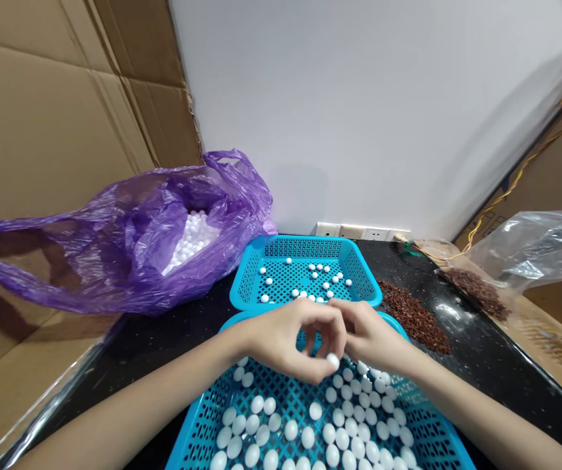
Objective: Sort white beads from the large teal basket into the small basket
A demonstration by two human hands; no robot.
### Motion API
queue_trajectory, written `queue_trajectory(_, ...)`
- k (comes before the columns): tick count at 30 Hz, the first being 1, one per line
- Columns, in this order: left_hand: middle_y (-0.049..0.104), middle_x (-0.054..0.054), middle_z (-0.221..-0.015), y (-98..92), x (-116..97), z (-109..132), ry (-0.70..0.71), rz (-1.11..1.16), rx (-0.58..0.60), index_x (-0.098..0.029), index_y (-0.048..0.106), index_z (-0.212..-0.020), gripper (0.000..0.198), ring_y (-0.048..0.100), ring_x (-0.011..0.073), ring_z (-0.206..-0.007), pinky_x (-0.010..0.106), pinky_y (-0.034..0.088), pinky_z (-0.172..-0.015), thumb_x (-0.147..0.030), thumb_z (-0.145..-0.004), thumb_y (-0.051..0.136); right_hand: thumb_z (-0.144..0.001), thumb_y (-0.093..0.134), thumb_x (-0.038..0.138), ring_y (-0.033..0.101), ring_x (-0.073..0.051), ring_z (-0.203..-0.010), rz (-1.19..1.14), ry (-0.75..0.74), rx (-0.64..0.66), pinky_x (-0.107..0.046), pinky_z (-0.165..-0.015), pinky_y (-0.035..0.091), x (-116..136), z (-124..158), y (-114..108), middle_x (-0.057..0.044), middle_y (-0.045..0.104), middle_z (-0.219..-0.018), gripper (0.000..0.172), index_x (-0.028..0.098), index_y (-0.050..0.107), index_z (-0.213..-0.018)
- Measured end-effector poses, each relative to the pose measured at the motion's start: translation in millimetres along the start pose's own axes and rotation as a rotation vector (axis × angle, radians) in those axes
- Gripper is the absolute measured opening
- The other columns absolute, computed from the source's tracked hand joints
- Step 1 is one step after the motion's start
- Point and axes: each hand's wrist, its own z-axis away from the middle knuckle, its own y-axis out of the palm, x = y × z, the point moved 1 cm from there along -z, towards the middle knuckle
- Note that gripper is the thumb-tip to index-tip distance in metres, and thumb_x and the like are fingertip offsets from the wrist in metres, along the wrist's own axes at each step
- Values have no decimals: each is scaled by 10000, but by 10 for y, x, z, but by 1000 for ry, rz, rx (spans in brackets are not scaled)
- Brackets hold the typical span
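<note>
My left hand (290,336) is closed in a pinch, with a small white ball (333,360) at the tip of its thumb. Right beside it, my right hand (369,333) is curled, its fingertips partly hidden behind the left one. Whether the right fingers grip anything cannot be made out. Both hands hover over the near blue plastic basket (190,431), which has many loose white balls (307,437) on its perforated bottom. Just beyond stands a second blue basket (369,277), holding fewer white balls (327,286).
A purple plastic bag (128,228) full of white balls (193,240) lies at left. Reddish-brown granules (415,316) are heaped on the black tabletop (153,356), near a clear bag (540,251). Cardboard (40,130), a white wall (359,111) and a power strip (359,231) border the area.
</note>
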Motion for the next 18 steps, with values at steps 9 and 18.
queue_trajectory(9, 618, 38, -877, -117, 65, -63, 60, -19, -677, -143, 598, -853, 98, 570, 120, -774, 223, 486, -660, -219, -792, 599, -765, 676, 368, 246, -10, -371, -956, 156, -153, -118, -312, 129, -89, -125, -181, 97, 393, -526, 245, 175, 532, -806)
queue_trajectory(18, 660, 50, -905, -91, 59, -86, 40, 2, -658, -136, 618, -867, 123, 636, 144, -817, 257, 540, -707, -213, -773, 638, -748, 704, 345, 507, -65, -642, -1043, 93, -103, -86, -390, 401, -54, -119, -171, 13, 522, -754, 217, 172, 600, -827)
